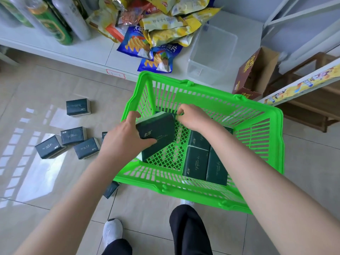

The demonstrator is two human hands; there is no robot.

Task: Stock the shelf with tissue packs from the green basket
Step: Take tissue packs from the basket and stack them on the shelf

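Fingers of the left hand [127,134] clamp a dark green tissue pack [159,130] above a bright green plastic basket [184,83]. Right hand [193,117] curls at the pack's far corner; grip unclear.

We note both forearms [77,184] bare along whole visible length. Left hand [127,137], right hand [193,116] bare. We record black trousers [187,230], plain fabric, both legs. White shoe [112,232] on left foot: rounded toe, smooth upper. Small white patch [187,202] beyond right knee; we cannot identify it.
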